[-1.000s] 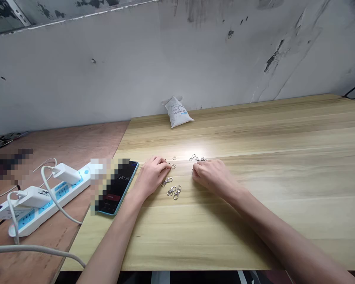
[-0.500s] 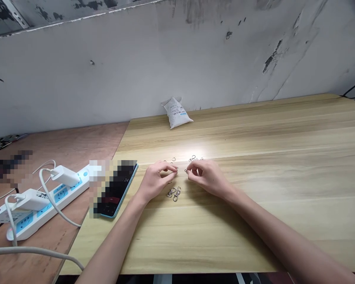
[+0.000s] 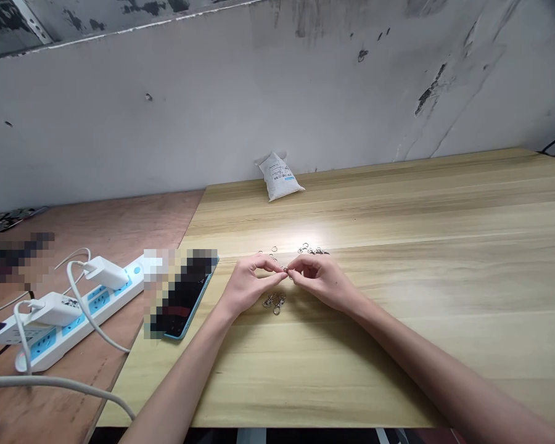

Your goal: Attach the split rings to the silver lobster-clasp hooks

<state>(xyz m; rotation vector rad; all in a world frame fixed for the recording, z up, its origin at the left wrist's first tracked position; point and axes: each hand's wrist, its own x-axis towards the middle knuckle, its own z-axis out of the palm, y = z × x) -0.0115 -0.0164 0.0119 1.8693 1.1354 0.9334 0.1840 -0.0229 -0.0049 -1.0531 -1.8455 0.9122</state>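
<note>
My left hand [image 3: 248, 285] and my right hand [image 3: 320, 279] meet fingertip to fingertip just above the light wooden table [image 3: 398, 333]. Both are pinched shut on a small metal clasp and ring [image 3: 285, 270] held between them; which hand has which piece is too small to tell. Beneath the hands lie a few joined metal clasps [image 3: 274, 301]. Loose small rings [image 3: 271, 251] and more clasps [image 3: 312, 250] lie on the table just beyond the fingers.
A phone [image 3: 185, 296] with a blue case lies left of my left hand. A white power strip [image 3: 60, 314] with chargers and cables sits on the reddish board at the left. A small white bag [image 3: 280, 177] rests against the wall.
Both hands lifted off the table with small metal pieces and came together in the middle. The clasp that lay by my left hand is gone from the table.
</note>
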